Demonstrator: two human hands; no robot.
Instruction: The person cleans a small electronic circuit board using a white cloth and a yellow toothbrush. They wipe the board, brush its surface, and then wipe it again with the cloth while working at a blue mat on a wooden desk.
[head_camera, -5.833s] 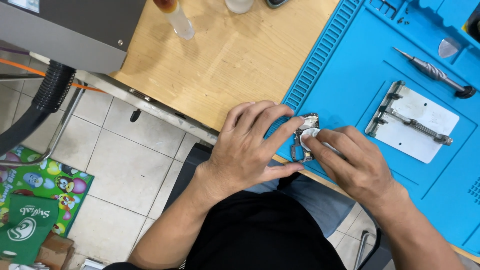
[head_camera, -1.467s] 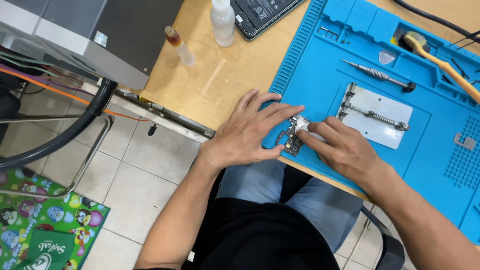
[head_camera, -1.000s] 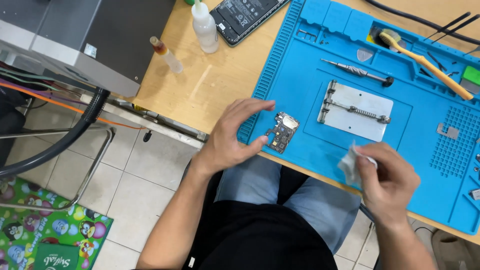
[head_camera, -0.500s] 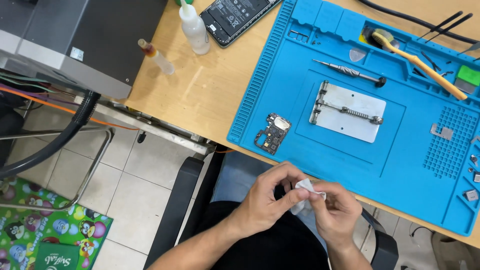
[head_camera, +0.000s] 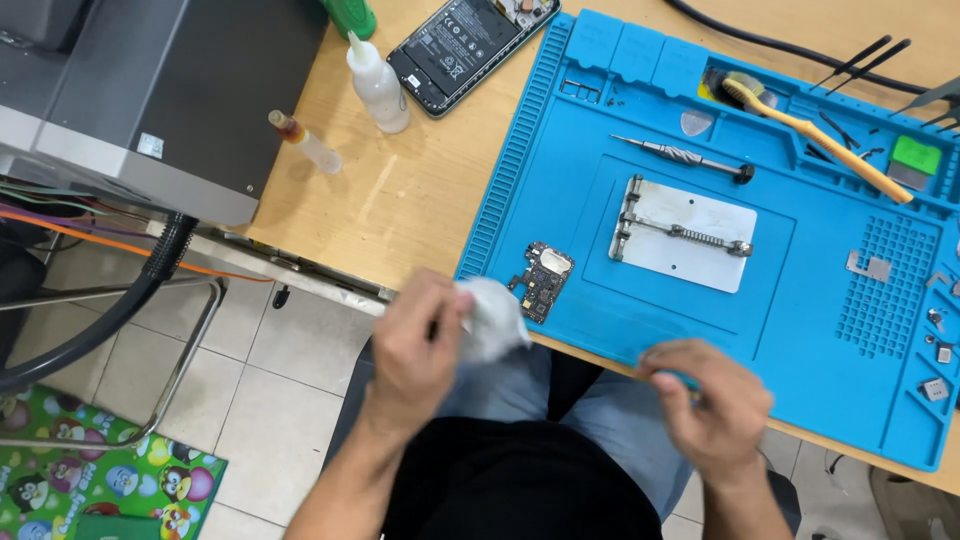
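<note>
My left hand (head_camera: 418, 345) is closed around a crumpled white tissue (head_camera: 492, 317), held just off the front edge of the blue work mat (head_camera: 800, 290). A small dark circuit board (head_camera: 541, 280) lies on the mat's near left corner, right beside the tissue. My right hand (head_camera: 712, 405) hovers over the mat's front edge with its fingers curled; I see nothing in it. Further in on the mat sits a grey metal board holder (head_camera: 684, 233), with a screwdriver (head_camera: 685, 158) lying behind it.
A yellow-handled brush (head_camera: 815, 125), a green block (head_camera: 916, 157) and small parts sit along the mat's far and right sides. On the wooden table lie an opened phone (head_camera: 470, 45), a white squeeze bottle (head_camera: 378, 87) and a small vial (head_camera: 305, 143). A grey machine (head_camera: 140, 90) stands left.
My hands left the circuit board on the mat and drew back toward my lap with the tissue. They have now parted: the left lifts the tissue leftward, the right moves right.
</note>
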